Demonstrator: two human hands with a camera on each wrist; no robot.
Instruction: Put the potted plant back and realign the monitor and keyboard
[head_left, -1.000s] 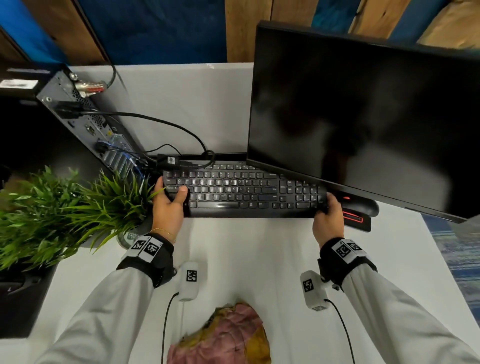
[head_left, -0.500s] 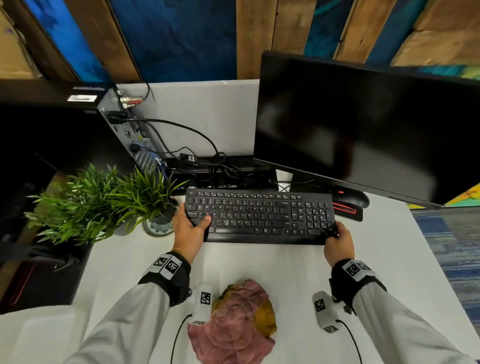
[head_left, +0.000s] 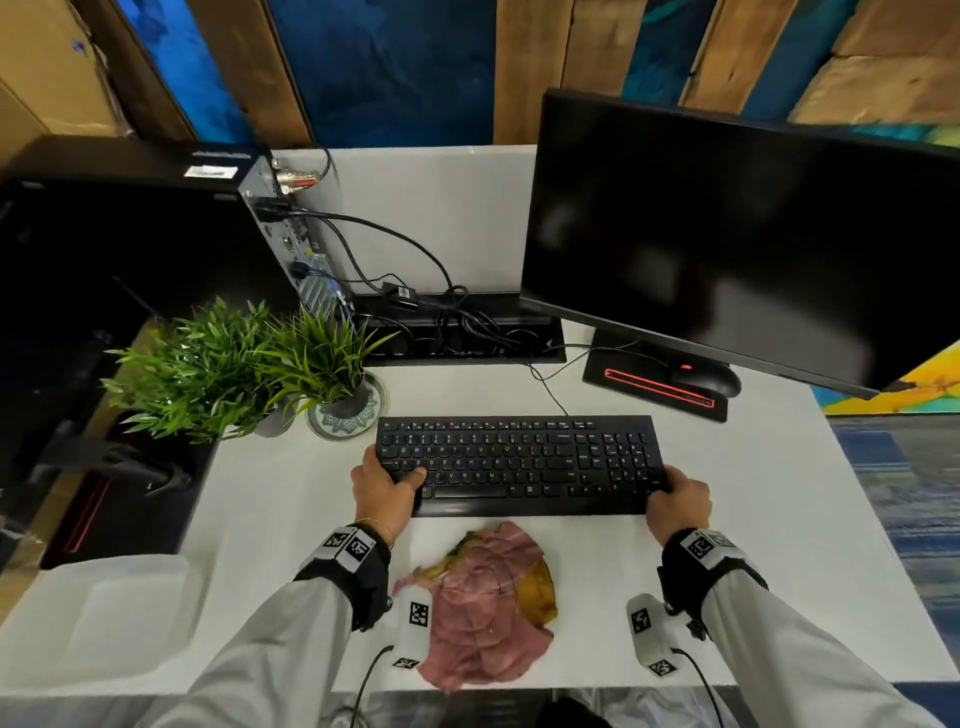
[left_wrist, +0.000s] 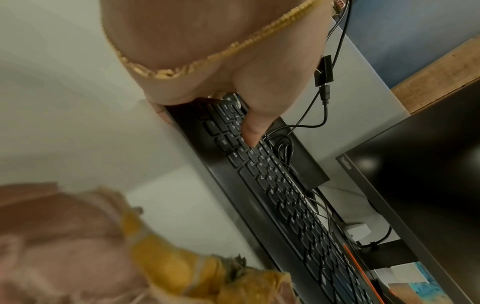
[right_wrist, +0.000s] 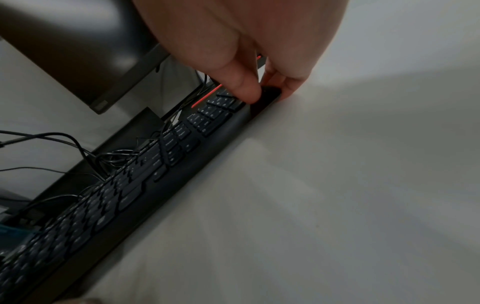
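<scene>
1. The flat black plastic keyboard (head_left: 519, 465) lies on the white worktop (head_left: 779, 493), forward of the monitor and just behind the crumpled pink and yellow cloth (head_left: 488, 597).
2. The left hand (head_left: 384, 491) grips the keyboard's left end: the thumb lies on the keys and the fingers (left_wrist: 161, 112) curl under the edge.
3. The right hand (head_left: 679, 503) pinches the keyboard's near right corner: the thumb presses on top and the fingers (right_wrist: 285, 90) wrap the corner.
4. A thin black cable (head_left: 545, 384) runs from the keyboard's rear edge back into the black cable tray (head_left: 467, 332) behind the keyboard.
5. Behind the keyboard and to its right stand the wide black monitor (head_left: 727, 239) and its base with a red stripe (head_left: 657, 384); a black mouse (head_left: 706, 375) sits on that base.
6. Behind the keyboard's left end stands a green potted plant (head_left: 311, 358); beyond it, a black computer tower (head_left: 291, 234).
7. Risks, as judged:
   - Further travel toward the person could pull the cable taut and drag the tray wiring.
   - The near edge could ride onto the cloth and bunch it.
   - The corner pinch is slight; the right end could slip.
   - The thumbs could press keys.
</scene>
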